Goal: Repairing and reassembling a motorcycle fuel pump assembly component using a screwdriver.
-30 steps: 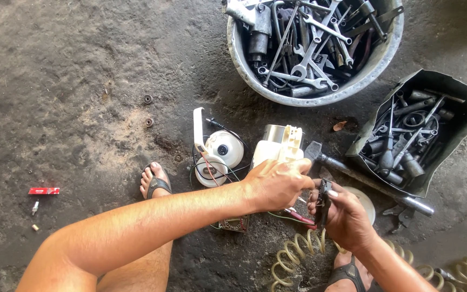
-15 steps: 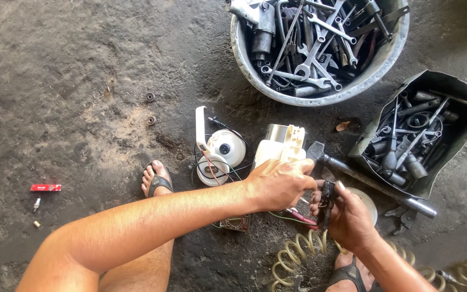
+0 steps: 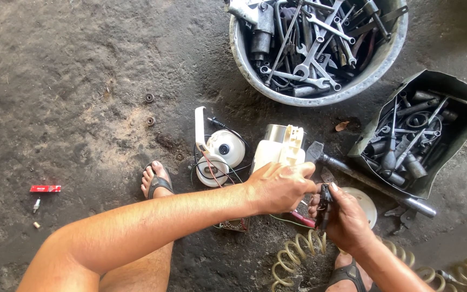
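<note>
Concrete — stained (outdoors) — under tools.

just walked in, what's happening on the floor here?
A person squats on the concrete floor. The left hand grips a white plastic housing; the right hand holds a small dark tool beside it. A white round part with wires, a hammer, a round basin of wrenches and a dark box of tools lie around.
</note>
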